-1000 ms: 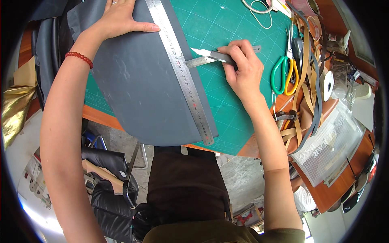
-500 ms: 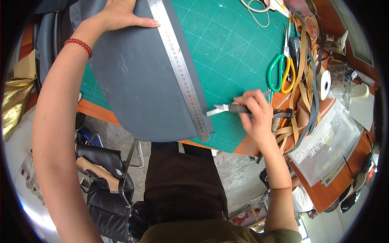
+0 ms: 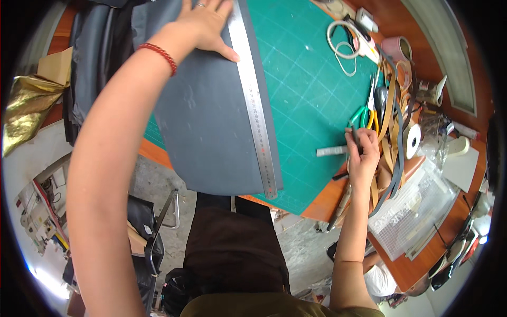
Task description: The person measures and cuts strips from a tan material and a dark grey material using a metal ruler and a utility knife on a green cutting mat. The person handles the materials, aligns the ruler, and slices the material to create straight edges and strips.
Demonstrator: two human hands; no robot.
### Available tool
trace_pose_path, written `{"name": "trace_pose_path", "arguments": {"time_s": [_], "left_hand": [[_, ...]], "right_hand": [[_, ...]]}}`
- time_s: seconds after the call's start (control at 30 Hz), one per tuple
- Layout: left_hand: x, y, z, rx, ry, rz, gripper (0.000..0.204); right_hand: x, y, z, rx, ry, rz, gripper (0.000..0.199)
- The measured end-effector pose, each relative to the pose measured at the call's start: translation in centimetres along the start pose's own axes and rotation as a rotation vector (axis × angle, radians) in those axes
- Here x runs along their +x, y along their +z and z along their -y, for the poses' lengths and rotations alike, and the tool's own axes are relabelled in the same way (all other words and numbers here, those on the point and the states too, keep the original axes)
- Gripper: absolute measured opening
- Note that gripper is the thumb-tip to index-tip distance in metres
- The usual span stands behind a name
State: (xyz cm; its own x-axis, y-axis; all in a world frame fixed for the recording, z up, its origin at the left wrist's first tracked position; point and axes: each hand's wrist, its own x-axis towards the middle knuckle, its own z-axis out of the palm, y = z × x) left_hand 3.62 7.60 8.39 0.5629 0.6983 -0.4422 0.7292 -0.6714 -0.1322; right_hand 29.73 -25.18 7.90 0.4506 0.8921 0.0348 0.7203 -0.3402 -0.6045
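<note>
A large dark grey sheet (image 3: 211, 127), looking like leather, lies on the green cutting mat (image 3: 293, 111). Along its right side runs a long steel ruler (image 3: 255, 119). My left hand (image 3: 206, 27) lies flat with spread fingers, thumb at the ruler's edge, pressing the sheet at the far end. At the mat's right side, my right hand (image 3: 363, 154) is closed on a slim dark-handled tool (image 3: 355, 138). A flat silvery strip (image 3: 331, 151) sticks out left of those fingers; whether it belongs to the tool I cannot tell.
Scissors with green and yellow handles (image 3: 364, 115) lie just beyond my right hand. Tan and grey straps (image 3: 393, 100), a white spool (image 3: 413, 140) and a clear gridded sheet (image 3: 414, 208) crowd the right. Dark rolls (image 3: 95, 68) and gold material (image 3: 34, 108) stand left.
My right hand has moved right with the tool, away from the ruler toward the scissors. The view has shifted; my left hand stays on the sheet and ruler.
</note>
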Motion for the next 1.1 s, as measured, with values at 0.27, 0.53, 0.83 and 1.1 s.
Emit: {"name": "trace_pose_path", "arguments": {"time_s": [0.27,0.53,0.83,1.1], "left_hand": [[-0.1,-0.6,-0.6,-0.006,-0.004,-0.049,0.142],[0.0,-1.0,-0.4,-0.058,0.030,0.012,0.145],[0.0,-0.7,-0.1,-0.105,0.054,-0.007,0.145],[0.0,-0.8,0.3,-0.105,0.046,0.010,0.144]], "right_hand": [[14.6,11.4,11.6,0.236,-0.058,0.169,0.035],[21.6,17.4,18.8,-0.224,-0.311,0.133,0.055],[21.1,18.0,19.4,-0.310,-0.297,0.149,0.056],[14.6,15.7,17.5,-0.328,-0.302,0.184,0.059]]}}
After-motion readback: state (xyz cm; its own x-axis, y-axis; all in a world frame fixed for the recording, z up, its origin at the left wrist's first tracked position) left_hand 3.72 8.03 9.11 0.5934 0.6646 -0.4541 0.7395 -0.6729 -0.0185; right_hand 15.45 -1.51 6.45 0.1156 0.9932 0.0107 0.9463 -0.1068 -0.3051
